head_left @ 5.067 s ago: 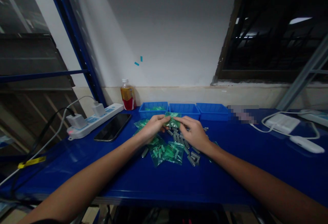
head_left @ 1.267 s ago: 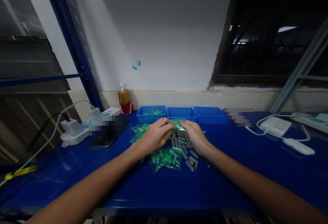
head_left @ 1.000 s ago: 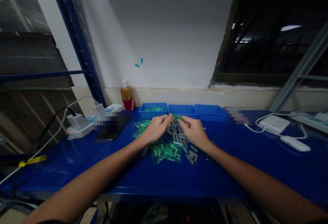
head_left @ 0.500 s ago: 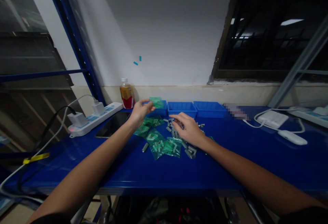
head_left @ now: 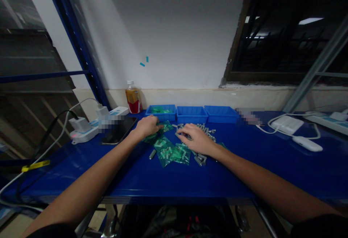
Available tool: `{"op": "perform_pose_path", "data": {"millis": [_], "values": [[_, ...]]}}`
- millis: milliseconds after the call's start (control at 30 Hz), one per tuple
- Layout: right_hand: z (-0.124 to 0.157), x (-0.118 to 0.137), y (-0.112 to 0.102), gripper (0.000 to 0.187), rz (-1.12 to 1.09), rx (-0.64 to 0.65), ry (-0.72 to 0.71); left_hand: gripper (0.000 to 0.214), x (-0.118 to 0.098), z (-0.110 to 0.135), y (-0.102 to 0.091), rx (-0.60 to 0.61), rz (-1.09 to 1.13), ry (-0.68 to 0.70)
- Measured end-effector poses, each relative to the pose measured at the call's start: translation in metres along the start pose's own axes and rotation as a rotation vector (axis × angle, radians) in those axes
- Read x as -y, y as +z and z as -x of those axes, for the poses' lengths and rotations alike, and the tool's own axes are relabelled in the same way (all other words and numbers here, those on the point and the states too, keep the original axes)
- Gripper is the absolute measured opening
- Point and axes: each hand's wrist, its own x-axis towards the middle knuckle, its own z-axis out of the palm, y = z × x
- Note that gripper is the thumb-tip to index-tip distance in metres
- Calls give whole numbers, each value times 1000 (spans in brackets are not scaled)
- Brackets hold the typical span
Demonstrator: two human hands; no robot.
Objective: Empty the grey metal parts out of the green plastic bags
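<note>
My left hand (head_left: 146,126) rests with curled fingers on a small green plastic bag (head_left: 163,126) lying on the blue table (head_left: 168,180), just in front of the left blue tray (head_left: 161,112). My right hand (head_left: 194,138) lies over a heap of small grey metal pieces (head_left: 202,130), fingers bent and pinching at one of them. Filled green bags (head_left: 172,153) lie between and in front of both hands. One loose grey piece (head_left: 152,154) lies to their left.
Three blue trays stand in a row at the back; the middle tray (head_left: 191,114) and right tray (head_left: 220,113) flank the heap. A drink bottle (head_left: 131,101), a power strip (head_left: 89,124), a phone (head_left: 119,130) sit left; white devices with cables (head_left: 290,126) sit right.
My left hand carried a green bag up to the left tray, then came back down onto the bags on the table. My right hand stayed on the grey pieces.
</note>
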Motion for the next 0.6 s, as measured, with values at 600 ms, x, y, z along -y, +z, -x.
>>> {"op": "perform_pose_path", "data": {"millis": [600], "values": [[-12, -4, -4, 34, -966, -230, 701, 18, -71, 39, -11, -180, 239, 743]]}}
